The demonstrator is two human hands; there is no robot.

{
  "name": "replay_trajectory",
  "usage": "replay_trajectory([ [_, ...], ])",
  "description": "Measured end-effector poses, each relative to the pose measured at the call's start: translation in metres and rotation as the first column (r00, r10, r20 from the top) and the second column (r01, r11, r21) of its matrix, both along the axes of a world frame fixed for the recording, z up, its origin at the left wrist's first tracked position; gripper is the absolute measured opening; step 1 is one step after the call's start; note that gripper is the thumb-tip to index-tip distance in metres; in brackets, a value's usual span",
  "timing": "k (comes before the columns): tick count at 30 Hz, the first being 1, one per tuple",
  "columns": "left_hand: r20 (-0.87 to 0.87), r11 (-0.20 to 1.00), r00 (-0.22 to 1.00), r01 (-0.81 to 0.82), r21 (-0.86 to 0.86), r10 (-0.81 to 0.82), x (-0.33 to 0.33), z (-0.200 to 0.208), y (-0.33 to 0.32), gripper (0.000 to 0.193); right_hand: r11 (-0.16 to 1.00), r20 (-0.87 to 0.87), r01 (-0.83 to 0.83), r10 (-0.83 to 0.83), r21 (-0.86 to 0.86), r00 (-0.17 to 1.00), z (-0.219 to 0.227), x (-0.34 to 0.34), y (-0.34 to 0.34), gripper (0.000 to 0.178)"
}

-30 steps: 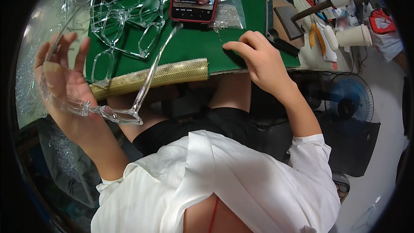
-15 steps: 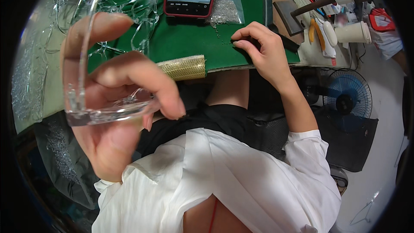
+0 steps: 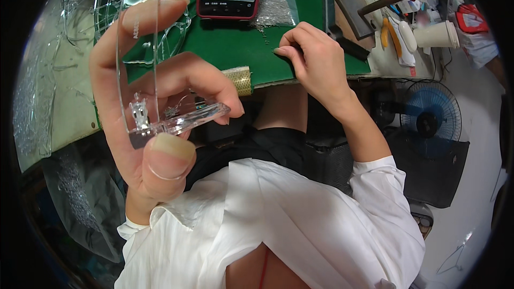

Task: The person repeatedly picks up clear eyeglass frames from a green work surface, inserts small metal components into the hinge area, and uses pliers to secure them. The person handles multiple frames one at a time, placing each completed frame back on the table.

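Close to the camera, my left hand [image 3: 171, 83] grips a clear plastic eyeglass frame [image 3: 184, 122]. Its thumb presses the lower edge, while the index finger lies behind an upright clear temple arm. A small metal hinge shows where the two parts meet. Over the green mat [image 3: 214, 48], my right hand [image 3: 316, 64] is closed, thumb and index finger pinched together. Whatever sits between those fingertips is too small to make out. A short trail of tiny metal pieces [image 3: 265, 36] lies beside it, leading from a clear bag of such pieces [image 3: 276, 8].
A red-cased phone [image 3: 229, 0] lies at the mat's far side. More clear eyeglass frames [image 3: 179, 35] are heaped behind my left hand. A gold mesh-patterned roll [image 3: 242, 79] rests on the near edge. Rightward are a metal stand [image 3: 350, 18], orange-handled pliers [image 3: 395, 40], a cup [image 3: 436, 36] and a fan [image 3: 431, 118].
My left hand has turned the frame, bringing its thumb and the hinge into view. My right hand has shifted slightly left in the picture, still pinched.
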State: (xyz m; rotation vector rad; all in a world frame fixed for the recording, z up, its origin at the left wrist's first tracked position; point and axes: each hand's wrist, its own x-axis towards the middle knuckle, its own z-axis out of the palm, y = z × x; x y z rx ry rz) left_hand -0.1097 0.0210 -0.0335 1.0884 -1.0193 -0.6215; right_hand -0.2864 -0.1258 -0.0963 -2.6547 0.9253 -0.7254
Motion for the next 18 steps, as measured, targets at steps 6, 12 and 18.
replay_trajectory([
  [6, 0.04, 0.992, 0.995, -0.094, 0.083, 0.091, -0.012, 0.01, 0.0, 0.1, 0.999, -0.103, 0.009, -0.014, -0.053, 0.995, 0.001, -0.009, 0.001, 0.013],
  [12, -0.018, 0.932, 0.932, 0.362, 0.028, -0.361, -0.011, -0.005, -0.018, 0.093, 0.956, 0.141, -0.124, 0.089, 0.265, 0.986, 0.023, -0.029, -0.015, 0.01],
  [18, 0.104, 0.796, 0.789, 0.598, 0.097, -0.605, -0.036, -0.013, -0.044, 0.076, 0.905, 0.422, -0.421, 0.403, -0.053, 0.812, 0.096, -0.02, 0.009, 0.023],
])
